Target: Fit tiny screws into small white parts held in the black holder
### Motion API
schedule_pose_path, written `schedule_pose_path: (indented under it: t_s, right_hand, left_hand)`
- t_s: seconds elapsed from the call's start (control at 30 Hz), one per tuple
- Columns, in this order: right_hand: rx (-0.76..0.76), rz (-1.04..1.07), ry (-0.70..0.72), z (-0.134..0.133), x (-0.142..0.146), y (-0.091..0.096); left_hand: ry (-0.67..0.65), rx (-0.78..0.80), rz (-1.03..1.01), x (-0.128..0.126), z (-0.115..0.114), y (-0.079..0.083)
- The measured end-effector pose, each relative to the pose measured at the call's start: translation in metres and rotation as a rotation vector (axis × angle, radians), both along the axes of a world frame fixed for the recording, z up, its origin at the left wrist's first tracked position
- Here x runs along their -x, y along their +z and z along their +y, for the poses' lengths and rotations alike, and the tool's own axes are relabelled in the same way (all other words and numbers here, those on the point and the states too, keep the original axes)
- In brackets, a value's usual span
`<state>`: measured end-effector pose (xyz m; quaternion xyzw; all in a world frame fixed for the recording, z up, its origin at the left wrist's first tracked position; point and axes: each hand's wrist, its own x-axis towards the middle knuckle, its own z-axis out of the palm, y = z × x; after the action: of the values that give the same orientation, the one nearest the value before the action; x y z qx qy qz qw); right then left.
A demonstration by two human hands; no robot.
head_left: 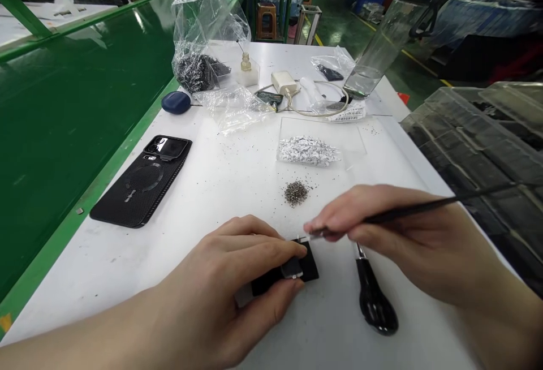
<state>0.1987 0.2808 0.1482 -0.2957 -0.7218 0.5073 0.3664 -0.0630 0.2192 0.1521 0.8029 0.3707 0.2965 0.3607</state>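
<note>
My left hand (pixel 229 279) is closed in a pinch on a small dark piece (pixel 292 269) with a shiny clear edge. It presses the piece against a flat black block (pixel 311 262) on the white table. Held like a pen, a slim black tool (pixel 407 210) lies in my right hand (pixel 394 240); its kind is not clear. The tool's tip, with a small whitish bit at it, meets the block's far edge near my left fingertips. Below my right hand lies a screwdriver-like tool (pixel 375 302) with a glossy black handle. Beyond the hands is a pile of tiny metal parts (pixel 296 193).
A clear tray (pixel 356 138) holds white bits. The black phone (pixel 142 180) lies left, near a blue oval object (pixel 176 102). Plastic bags (pixel 207 25), a charger (pixel 284 83) with cable and a water bottle (pixel 377 47) stand behind. Clear bins (pixel 458 110) flank the right edge.
</note>
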Motion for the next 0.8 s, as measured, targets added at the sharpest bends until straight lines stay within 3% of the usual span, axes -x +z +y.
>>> schedule_pose_path:
  t_s: [0.1,0.2,0.8]
  right_hand:
    - [-0.115,-0.192,-0.148,0.006,0.000,-0.006]
    - [-0.135,-0.320,-0.130,0.010,0.001,-0.011]
    - [-0.108,-0.317,-0.106,0.012,0.001,-0.012]
  left_hand:
    - [0.008,-0.005,0.006,0.000,0.001,-0.002]
    - [0.009,-0.005,-0.007,0.001,0.001,-0.003]
    - [0.008,0.005,-0.057,0.000,0.001,-0.008]
